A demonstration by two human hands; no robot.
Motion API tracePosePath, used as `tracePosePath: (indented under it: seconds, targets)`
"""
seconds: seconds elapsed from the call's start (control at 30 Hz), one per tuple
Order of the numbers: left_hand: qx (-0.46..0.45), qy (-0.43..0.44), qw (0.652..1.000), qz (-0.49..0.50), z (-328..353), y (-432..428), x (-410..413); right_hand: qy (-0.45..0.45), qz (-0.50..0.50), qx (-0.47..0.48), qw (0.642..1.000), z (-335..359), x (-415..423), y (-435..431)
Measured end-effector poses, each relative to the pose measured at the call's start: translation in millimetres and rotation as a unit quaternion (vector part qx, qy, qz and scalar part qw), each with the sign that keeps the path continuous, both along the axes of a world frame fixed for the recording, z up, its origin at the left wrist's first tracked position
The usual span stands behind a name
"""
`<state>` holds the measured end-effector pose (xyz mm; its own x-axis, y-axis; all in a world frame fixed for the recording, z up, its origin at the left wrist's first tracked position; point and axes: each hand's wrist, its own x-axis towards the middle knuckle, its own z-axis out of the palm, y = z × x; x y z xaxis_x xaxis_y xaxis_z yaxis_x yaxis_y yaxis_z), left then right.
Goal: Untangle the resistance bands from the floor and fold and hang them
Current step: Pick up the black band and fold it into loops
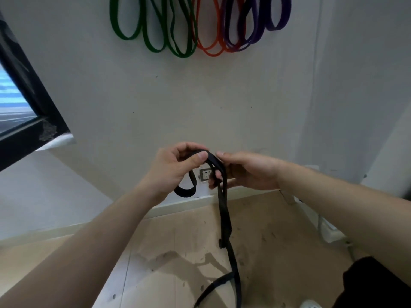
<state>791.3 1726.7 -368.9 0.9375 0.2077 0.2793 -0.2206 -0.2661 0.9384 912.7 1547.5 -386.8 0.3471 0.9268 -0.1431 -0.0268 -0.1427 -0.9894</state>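
Note:
A black resistance band (224,210) is held up in front of the wall by both hands. My left hand (175,167) pinches its top bend between thumb and fingers, and a short loop of the band curls down below that hand. My right hand (244,172) grips the band just to the right, fingers wrapped round two strands. From there the band hangs straight down and trails onto the floor at the bottom of the view. Green bands (155,30), orange bands (211,41) and purple bands (255,30) hang high on the wall.
A white wall with a socket (205,174) is straight ahead. A dark-framed window (24,103) is at the left. The floor (178,252) is pale wood, marked with spots. A white table leg and cable (322,225) stand at the right; a dark trouser leg is at bottom right.

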Motion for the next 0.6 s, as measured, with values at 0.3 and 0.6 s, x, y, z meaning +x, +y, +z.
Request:
tracePosePath:
  seconds: [0.3,0.6]
  targets:
    - [-0.062,-0.079,0.988,0.121,13.8,34.6,-1.7,-0.014,0.051,-0.142,0.988,-36.1,22.5,-5.1]
    - [0.002,0.037,0.99,0.137,-19.8,87.1,-17.2,0.003,-0.072,-0.052,0.996,-9.7,23.6,-18.2]
